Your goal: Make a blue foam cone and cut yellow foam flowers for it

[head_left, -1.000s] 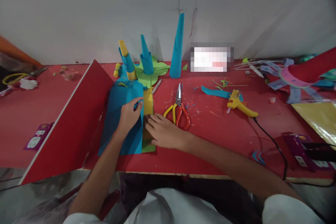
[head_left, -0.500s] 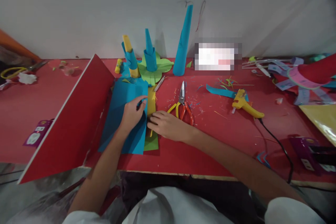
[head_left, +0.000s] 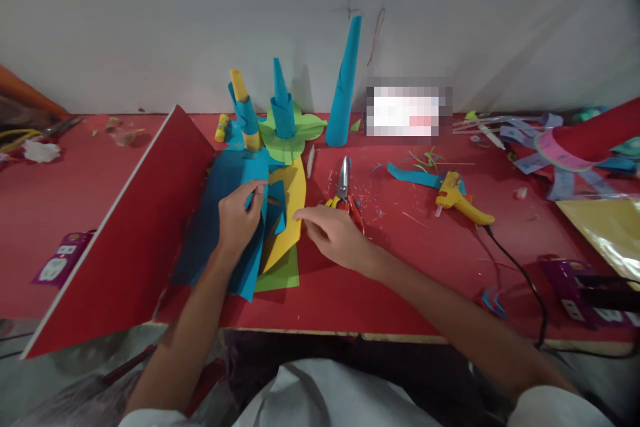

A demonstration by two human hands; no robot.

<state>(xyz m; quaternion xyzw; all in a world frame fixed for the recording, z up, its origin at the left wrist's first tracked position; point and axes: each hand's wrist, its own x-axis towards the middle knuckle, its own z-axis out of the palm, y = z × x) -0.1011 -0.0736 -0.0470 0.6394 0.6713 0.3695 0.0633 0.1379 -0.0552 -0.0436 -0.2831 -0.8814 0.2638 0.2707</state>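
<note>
My left hand point(head_left: 240, 217) pinches the right edge of a blue paper sheet point(head_left: 213, 213), whose right side is lifted. My right hand point(head_left: 333, 233) has its thumb and fingertips closed on the right edge of a yellow paper sheet point(head_left: 295, 203), which is bent and partly drawn out. A cut blue paper scrap point(head_left: 281, 210) lies on the yellow sheet between my hands. Beneath them is a green paper sheet point(head_left: 283, 273). Scissors with red and yellow handles point(head_left: 344, 180) lie just beyond my right hand, their handles partly hidden by it.
Blue paper cones point(head_left: 344, 87) and a green paper flower point(head_left: 307, 128) stand by the wall. A yellow glue gun point(head_left: 463, 199) with a black cord lies to the right. A red board point(head_left: 135, 233) leans up on the left. Small paper clippings are scattered past the scissors.
My left hand has moved slightly left, lifting the blue sheet's edge. My right hand has moved right with the yellow sheet's edge, exposing more yellow and the blue scrap.
</note>
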